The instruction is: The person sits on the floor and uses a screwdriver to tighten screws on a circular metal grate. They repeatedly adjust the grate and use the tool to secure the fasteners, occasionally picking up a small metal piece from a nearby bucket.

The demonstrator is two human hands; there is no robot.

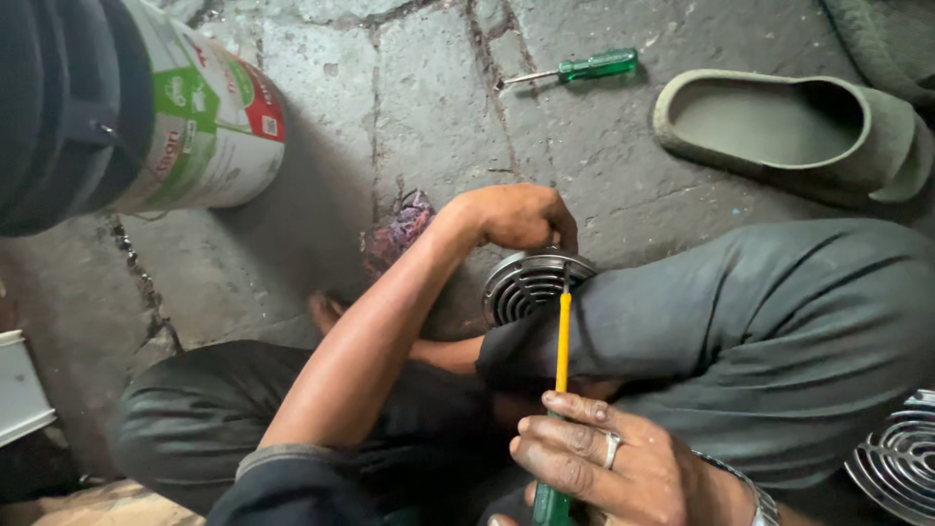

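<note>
Yellow marks the shaft of the screwdriver [562, 343] that runs up the middle of the frame, its green handle at the bottom edge and its tip reaching the ribbed metal grille [531, 282] at centre. The right hand [604, 463], at the bottom of the frame with a ring on one finger, has its fingers closed around the handle and the lower shaft. The left hand [516, 216], just above centre, is curled shut on the top rim of the grille, the forearm running down toward the lower left. The grille is round, made of concentric metal ribs, and rests against the person's knee, where grey trousers [779, 331] fill the right half of the frame.

A second screwdriver [575, 69], green-handled with a bare metal shaft, lies on the cracked stone floor [429, 107] near the top centre, well apart from both hands. To its right, in the upper right corner, sits a grey-green rubber clog [789, 127], open side up. A white plastic bucket [185, 117] with a green and red label lies tilted in the upper left. Between it and the left hand, a small crumpled purple scrap [404, 226] lies on the floor. Another ribbed metal grille [901, 458] shows partly at the lower right edge, and a white boxy object [19, 385] at the left edge.
</note>
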